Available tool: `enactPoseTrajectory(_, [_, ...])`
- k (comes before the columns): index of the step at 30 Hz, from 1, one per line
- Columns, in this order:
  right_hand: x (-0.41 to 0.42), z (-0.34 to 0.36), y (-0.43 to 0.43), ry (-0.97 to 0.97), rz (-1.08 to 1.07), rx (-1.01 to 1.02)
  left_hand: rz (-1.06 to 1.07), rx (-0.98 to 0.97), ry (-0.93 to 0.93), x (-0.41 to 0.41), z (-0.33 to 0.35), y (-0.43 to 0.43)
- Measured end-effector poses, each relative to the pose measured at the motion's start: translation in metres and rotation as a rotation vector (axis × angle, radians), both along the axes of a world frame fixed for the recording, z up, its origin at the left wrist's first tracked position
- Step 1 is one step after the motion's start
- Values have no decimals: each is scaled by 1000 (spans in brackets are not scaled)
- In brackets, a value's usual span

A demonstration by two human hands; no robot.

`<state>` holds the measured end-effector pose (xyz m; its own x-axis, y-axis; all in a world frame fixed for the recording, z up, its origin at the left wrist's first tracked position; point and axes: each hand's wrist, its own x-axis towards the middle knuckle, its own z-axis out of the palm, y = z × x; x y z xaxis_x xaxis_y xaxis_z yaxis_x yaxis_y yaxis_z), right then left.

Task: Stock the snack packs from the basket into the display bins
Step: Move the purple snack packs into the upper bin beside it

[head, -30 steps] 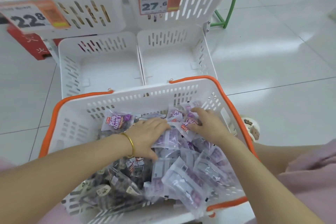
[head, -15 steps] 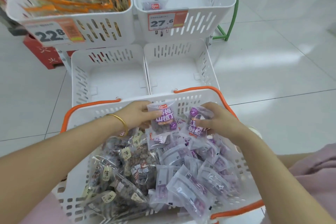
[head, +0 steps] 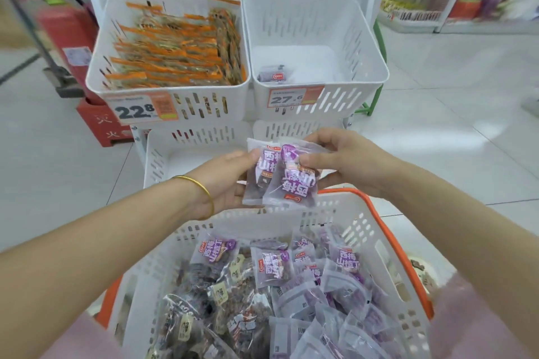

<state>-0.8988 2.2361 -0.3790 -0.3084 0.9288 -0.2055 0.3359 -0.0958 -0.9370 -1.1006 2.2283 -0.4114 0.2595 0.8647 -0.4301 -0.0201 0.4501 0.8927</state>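
My left hand [head: 224,181] and my right hand [head: 347,163] hold two overlapping purple snack packs [head: 284,175] above the far rim of the white basket with the orange rim [head: 376,213]. The left hand grips the rear pack from the left. Thumb and fingers of the right hand pinch the front pack. Several more purple packs [head: 271,267] and darker clear packs [head: 189,312] fill the basket. Straight ahead stands the upper right display bin [head: 358,46], tagged 27.6, with one purple pack [head: 275,74] lying in it.
The upper left bin [head: 102,46], tagged 22.8, is full of orange-edged packs [head: 175,46]. Two lower white bins [head: 163,151] sit under the upper ones. A red fire extinguisher box [head: 96,122] stands left of the rack. Shop shelves [head: 466,0] line the back right. Pale tiled floor lies around.
Both hands rose out of the basket, each with a purple pack, and brought the packs together in front of the bins. The view tilted up.
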Motion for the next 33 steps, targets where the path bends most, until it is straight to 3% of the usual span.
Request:
enactPoseTrajectory(3, [5, 1, 10, 11, -112, -20, 79, 5, -26, -2, -2, 8])
enactPoseTrajectory(8, [2, -12, 11, 503, -417, -237, 214, 1, -168, 0, -1, 18])
enactPoseTrajectory(10, [-9, -21, 6, 574, -416, -275, 247, 13, -199, 4, -1, 20])
enactPoseTrajectory(15, [-26, -33, -3, 448, -377, -178, 331, 32, -270, 12, 1, 18])
enactPoseTrajectory(18, [-29, -34, -5, 448, -365, -147, 274, 77, -346, 17, 7, 14])
enactPoseTrajectory(23, [-32, -29, -11, 407, -306, -127, 154, 284, -95, 18, -8, 12])
enactPoseTrajectory(28, [-19, -12, 0, -5, -250, 91, 98, 424, 136, 11, -10, 18])
enactPoseTrajectory(33, [-2, 39, 33, -89, 186, 82, -105, 557, 276, 13, 14, 29])
